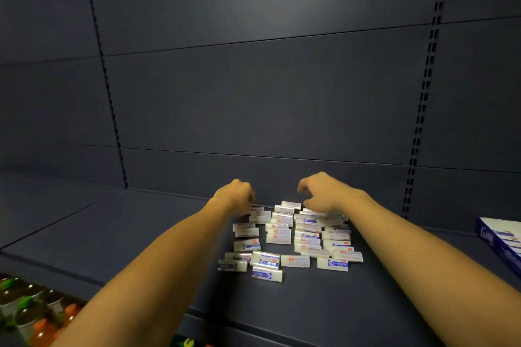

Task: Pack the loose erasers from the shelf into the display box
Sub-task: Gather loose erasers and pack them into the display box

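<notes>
White rectangular erasers in printed sleeves point(293, 236) are lying scattered on the dark grey metal shelf point(127, 236), just under both hands; both bare forearms are reaching forward; the left hand point(235, 193) is curling knuckles-up at the pile's far-left edge, grip unclear; the right hand point(324, 191) is hovering with fingers loosely bent over the far erasers; a blue-and-white cardboard display box point(499, 239) is sitting well apart at right.
</notes>
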`<state>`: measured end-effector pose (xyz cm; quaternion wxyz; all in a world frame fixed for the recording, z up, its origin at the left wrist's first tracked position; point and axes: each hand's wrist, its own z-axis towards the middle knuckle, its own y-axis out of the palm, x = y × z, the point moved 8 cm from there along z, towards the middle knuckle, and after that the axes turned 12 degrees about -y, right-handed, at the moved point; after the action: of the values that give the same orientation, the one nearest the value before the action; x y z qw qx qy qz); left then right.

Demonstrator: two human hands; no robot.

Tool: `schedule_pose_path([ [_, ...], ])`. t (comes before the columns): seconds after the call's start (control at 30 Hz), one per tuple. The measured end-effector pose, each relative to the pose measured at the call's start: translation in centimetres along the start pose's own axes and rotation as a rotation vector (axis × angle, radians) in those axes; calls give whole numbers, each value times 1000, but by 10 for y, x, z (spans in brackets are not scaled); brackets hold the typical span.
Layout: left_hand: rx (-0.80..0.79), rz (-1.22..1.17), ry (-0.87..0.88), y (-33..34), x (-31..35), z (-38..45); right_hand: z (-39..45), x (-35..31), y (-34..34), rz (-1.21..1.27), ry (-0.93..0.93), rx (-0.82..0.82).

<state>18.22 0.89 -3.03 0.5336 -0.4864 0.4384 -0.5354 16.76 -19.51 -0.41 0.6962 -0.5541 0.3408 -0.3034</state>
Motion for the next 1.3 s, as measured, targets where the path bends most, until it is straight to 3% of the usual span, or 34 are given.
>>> schedule_pose_path([
  [0.23, -145, -38, 111, 31, -1, 39, 14, 3, 9, -50, 24, -27],
  [0.43, -160, -57, 219, 37, 1, 50, 27, -4, 21, -70, 52, -36],
  [0.8, -178, -78, 161, 29, -42, 63, 65, -33, 36, -47, 5, -48],
  [0.97, -135, -43, 211, 11, -56, 58, 84, -45, 44, -20, -21, -71],
  [1.3, -84, -63, 195, -9, -93, 43, 98, -61, 67, -92, -59, -194],
])
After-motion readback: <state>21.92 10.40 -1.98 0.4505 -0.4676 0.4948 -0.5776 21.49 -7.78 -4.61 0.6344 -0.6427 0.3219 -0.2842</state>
